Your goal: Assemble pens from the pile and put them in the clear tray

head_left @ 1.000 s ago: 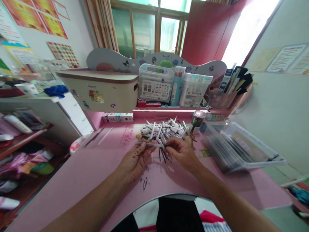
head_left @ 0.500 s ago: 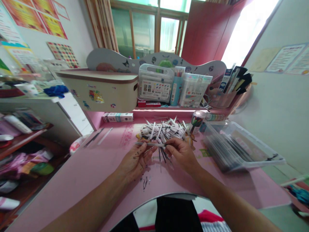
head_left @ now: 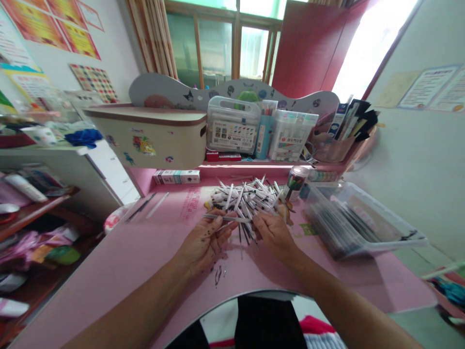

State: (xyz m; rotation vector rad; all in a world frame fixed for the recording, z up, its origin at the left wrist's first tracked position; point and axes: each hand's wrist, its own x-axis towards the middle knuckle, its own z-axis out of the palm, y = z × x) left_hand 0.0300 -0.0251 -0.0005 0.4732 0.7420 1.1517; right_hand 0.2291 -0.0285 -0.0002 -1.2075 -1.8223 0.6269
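My left hand (head_left: 204,238) pinches a thin white pen barrel (head_left: 228,218), holding it level over the pink desk (head_left: 145,242). My right hand (head_left: 274,230) has its fingers closed at the barrel's right end, beside several dark refills (head_left: 244,234) lying on the desk. Just beyond both hands lies a pile of white pen barrels (head_left: 247,196). Ink smudges mark my left fingers and the desk below them.
A clear plastic bin (head_left: 358,220) with dark pens stands at the right. A small can (head_left: 295,183) sits behind the pile. Marker cases (head_left: 232,125), a beige box (head_left: 152,135) and a pen holder line the back shelf. Loose pens (head_left: 147,204) lie at the left.
My right hand has slid slightly left along the barrel's end and lowered toward the refills. The left hand keeps the barrel in the same place.
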